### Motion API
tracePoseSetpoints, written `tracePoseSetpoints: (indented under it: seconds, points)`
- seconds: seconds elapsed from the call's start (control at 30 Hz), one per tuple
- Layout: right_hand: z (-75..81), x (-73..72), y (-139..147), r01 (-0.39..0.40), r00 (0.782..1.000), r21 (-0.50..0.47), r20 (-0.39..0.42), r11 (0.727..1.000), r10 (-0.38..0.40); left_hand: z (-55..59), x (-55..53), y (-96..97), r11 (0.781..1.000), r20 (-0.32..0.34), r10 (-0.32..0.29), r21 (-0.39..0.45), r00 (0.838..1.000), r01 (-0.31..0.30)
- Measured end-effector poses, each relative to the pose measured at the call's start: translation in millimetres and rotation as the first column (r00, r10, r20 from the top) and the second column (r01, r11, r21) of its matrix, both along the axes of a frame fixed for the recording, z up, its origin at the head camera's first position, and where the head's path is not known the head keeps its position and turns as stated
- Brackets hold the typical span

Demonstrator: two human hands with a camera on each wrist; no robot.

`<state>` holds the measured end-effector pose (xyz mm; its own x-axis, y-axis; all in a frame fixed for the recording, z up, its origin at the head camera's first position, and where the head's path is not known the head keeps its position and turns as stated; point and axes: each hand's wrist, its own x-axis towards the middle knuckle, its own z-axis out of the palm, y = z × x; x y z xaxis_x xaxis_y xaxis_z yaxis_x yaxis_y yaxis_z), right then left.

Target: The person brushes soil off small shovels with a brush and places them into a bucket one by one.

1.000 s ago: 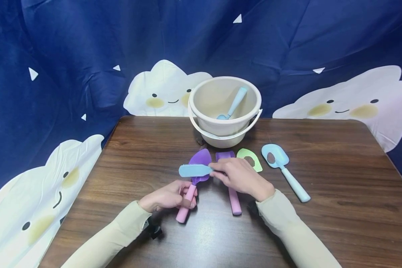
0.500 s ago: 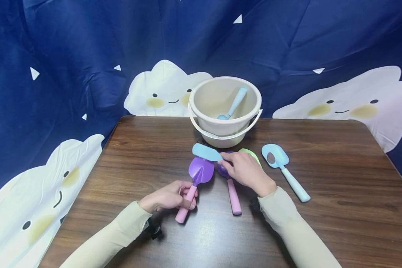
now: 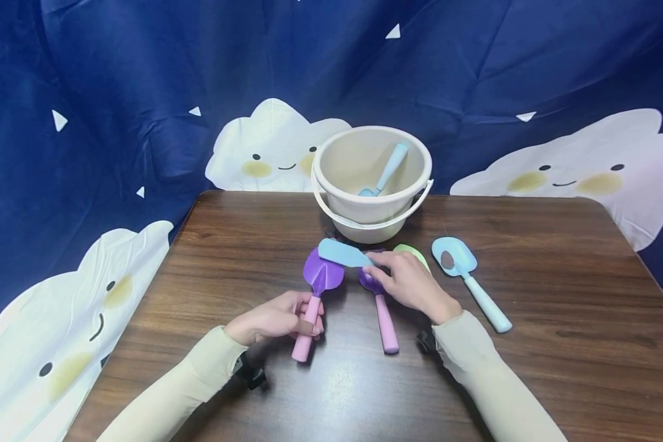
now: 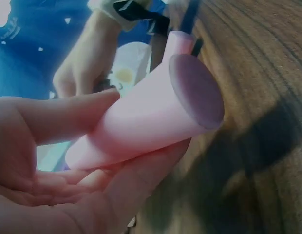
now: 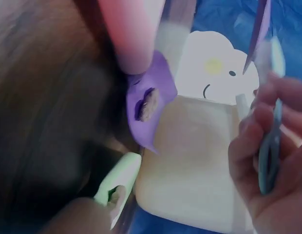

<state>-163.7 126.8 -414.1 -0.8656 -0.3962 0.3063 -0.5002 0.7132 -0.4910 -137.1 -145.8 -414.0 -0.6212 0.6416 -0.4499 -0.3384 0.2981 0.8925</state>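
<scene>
My left hand grips the pink handle of a toy shovel, thumb on one side and fingers beneath. Its purple blade points away from me, ridge side up. A small light blue brush is pinched in my right hand, its head overlapping the blade's far right edge in the head view. Beneath and beside the right hand lies a second purple shovel with a pink handle. A light green piece with an opening is partly hidden by that hand.
A beige bucket with a white carrying handle stands at the table's back edge, a light blue tool leaning inside. Right of my right hand lies a light blue shovel. A blue cloud-print curtain hangs behind the wooden table.
My right hand has shifted right, taking the brush from across the blade to its far edge. The left-hand shovel has turned slightly, then shifted a little left and away from me.
</scene>
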Motion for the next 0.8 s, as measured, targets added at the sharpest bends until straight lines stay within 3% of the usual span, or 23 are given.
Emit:
tracePoseSetpoints:
  seconds: [0.2, 0.4, 0.57, 0.8]
  points:
    - [-5.0, 1.4, 4.4, -0.178, 0.984, -0.027, 0.002, 0.984, 0.178, 3.3, -3.8, -1.8, 1.0, 0.004, 0.016, -0.003, 1.0, -0.016]
    - [-4.3, -0.3, 7.7, -0.193, 0.98, -0.028, 0.036, 0.981, 0.194, 2.6, -2.6, -1.5, 1.0, 0.011, 0.004, 0.014, 1.0, -0.004]
    - [-4.3, -4.3, 9.9, -0.123, 0.989, -0.053, 0.07, 0.991, 0.127, 1.8, 0.3, -2.1, 1.0, 0.003, -0.009, 0.015, 1.0, 0.009]
    - [0.8, -5.4, 6.9, 0.092, 0.995, 0.014, 0.033, 0.996, -0.093, 2.9, 2.4, -2.9, 0.999, 0.019, -0.04, 0.016, 0.999, 0.04]
